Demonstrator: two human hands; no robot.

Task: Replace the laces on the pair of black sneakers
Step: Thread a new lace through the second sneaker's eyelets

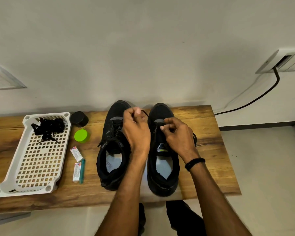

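Newbie: Left sneaker (109,178) is sitting laced on the worktop (211,150), its mate just beside it. Which step is happening?

Oldhand: Right sneaker (162,183) is getting worked. Left hand (136,132) is pinching the lace (146,114) end up near the toe, and right hand (177,133) is pinching it lower, by the tongue. Can't tell whether it's threading or pulling out. I'm guessing next is needing slack eased through.

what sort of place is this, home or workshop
Likely an ordinary room in a home or office: a wood-grain tabletop against a plain white wall, a white wall socket plate with a black cable, a white perforated plastic tray.
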